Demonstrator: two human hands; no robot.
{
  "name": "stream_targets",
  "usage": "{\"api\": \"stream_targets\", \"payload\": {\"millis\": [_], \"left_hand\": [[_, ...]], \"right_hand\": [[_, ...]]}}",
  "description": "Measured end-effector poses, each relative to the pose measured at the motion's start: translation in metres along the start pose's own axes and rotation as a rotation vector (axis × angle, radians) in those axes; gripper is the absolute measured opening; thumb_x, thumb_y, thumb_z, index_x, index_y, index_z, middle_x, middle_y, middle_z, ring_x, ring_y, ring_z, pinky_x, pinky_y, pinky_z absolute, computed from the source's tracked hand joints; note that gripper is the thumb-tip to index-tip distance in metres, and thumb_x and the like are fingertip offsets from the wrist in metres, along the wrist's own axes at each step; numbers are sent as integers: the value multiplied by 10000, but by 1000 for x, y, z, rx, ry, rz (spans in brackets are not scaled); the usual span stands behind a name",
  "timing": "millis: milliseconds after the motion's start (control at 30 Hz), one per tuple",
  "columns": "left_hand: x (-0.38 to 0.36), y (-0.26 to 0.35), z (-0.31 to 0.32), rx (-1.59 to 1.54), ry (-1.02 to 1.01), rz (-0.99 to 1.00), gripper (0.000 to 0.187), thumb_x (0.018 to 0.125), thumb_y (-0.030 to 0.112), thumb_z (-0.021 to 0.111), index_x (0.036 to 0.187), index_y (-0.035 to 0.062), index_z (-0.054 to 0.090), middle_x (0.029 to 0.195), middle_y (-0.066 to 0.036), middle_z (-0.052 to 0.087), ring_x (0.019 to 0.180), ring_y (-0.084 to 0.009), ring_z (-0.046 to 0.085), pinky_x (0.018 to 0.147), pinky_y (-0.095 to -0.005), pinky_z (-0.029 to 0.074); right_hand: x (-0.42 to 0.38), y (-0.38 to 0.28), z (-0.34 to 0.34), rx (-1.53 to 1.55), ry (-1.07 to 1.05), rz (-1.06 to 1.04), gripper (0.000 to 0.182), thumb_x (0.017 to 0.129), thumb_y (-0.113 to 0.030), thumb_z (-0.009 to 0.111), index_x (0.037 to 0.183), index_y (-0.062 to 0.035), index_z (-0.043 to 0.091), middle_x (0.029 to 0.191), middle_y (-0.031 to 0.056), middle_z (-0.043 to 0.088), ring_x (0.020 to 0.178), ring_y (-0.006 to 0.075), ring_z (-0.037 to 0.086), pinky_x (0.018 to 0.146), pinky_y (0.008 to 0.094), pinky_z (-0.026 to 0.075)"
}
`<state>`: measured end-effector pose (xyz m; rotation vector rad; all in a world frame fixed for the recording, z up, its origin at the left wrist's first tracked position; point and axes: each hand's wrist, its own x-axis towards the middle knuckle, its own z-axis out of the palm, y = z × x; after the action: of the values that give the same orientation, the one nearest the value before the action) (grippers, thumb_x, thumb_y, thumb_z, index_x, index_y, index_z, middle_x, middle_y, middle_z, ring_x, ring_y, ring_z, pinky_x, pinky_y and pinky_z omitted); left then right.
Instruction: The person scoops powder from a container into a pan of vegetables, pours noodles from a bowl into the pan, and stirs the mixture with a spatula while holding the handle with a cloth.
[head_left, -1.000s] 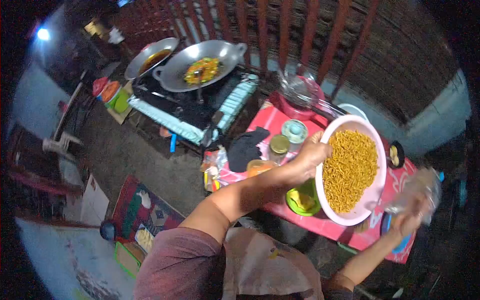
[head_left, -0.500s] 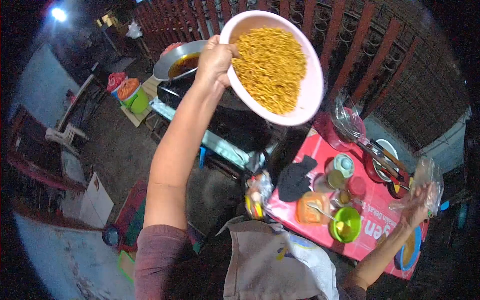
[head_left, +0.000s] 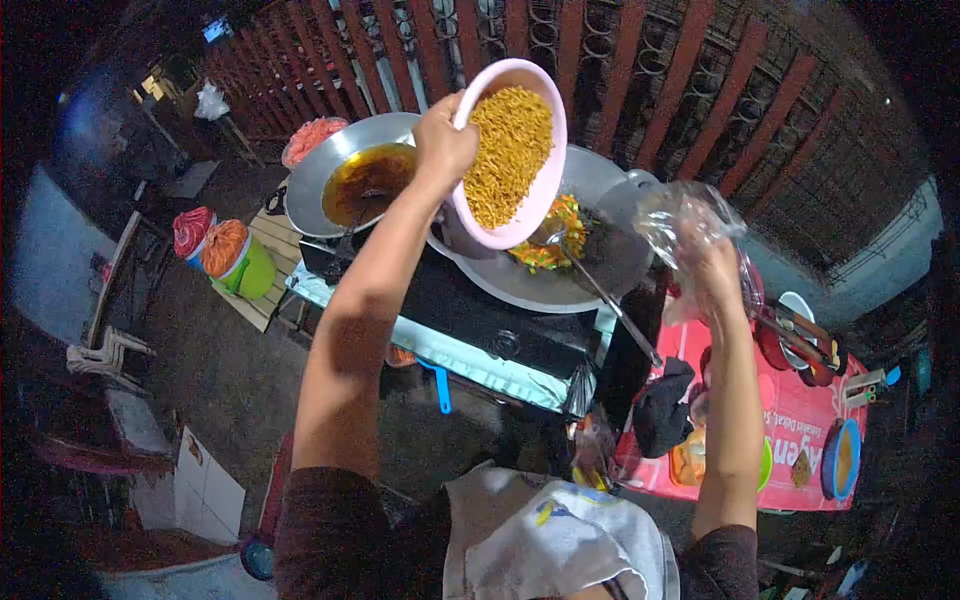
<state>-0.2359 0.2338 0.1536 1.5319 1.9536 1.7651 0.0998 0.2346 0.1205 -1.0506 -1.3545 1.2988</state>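
My left hand (head_left: 445, 145) is closed on the rim of a pink bowl (head_left: 550, 170), which holds golden-brown fried strips (head_left: 508, 150) and is tilted over the left part of a large wok (head_left: 540, 285). Chopped orange and green food (head_left: 565, 235) lies in that wok, with a long-handled ladle (head_left: 610, 300) resting in it. Over the wok's right edge, my right hand (head_left: 708, 260) has its fingers in or behind a clear plastic bag (head_left: 665, 215). A second wok (head_left: 315, 185) with dark oil (head_left: 368, 185) stands to the left.
A red-covered table (head_left: 640, 475) at the right bears a black cloth (head_left: 662, 410), containers and a blue-rimmed bowl (head_left: 848, 460). Green and blue buckets (head_left: 258, 272) stand at the left. A slatted fence (head_left: 660, 90) runs behind the woks. A blue handle (head_left: 442, 388) hangs below the stove.
The view has turned toward the woks. The pink bowl is now more steeply tilted above the large wok. My right hand has moved with the plastic bag from the table to the wok's right side.
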Motion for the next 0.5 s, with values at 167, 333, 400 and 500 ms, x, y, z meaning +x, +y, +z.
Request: {"api": "stream_targets", "payload": {"millis": [167, 333, 400, 500], "left_hand": [[-1, -2, 11, -20, -35, 210, 447, 652, -69, 502, 1083, 11, 587, 1039, -179, 613, 960, -251, 608, 842, -294, 455], [5, -25, 31, 36, -28, 303, 475, 638, -50, 527, 1107, 8, 572, 1104, -160, 585, 1077, -292, 534, 973, -389, 352], [2, -23, 32, 48, -49, 335, 466, 641, -50, 529, 1101, 13, 577, 1133, -149, 571, 1119, -278, 503, 999, -424, 305], [3, -18, 27, 87, -92, 397, 452, 646, -47, 535, 1091, 24, 579, 1202, -121, 534, 1207, -252, 424, 1035, -507, 208]], "right_hand": [[40, 18, 34, -88, -18, 42, 356, 849, -183, 568, 1179, -70, 496, 967, 28, 571, 768, 105, 514, 619, 243, 419], [50, 31, 42, -118, 5, 9, 338, 862, -179, 544, 1182, -87, 488, 793, -32, 527, 620, 76, 437, 550, 232, 370], [55, 40, 34, -137, -9, -5, 333, 861, -170, 539, 1180, -90, 488, 800, -29, 530, 626, 75, 438, 547, 232, 370], [58, 55, 30, -126, 2, -31, 324, 862, -156, 529, 1176, -88, 487, 809, -25, 534, 638, 74, 445, 547, 229, 373]]}}
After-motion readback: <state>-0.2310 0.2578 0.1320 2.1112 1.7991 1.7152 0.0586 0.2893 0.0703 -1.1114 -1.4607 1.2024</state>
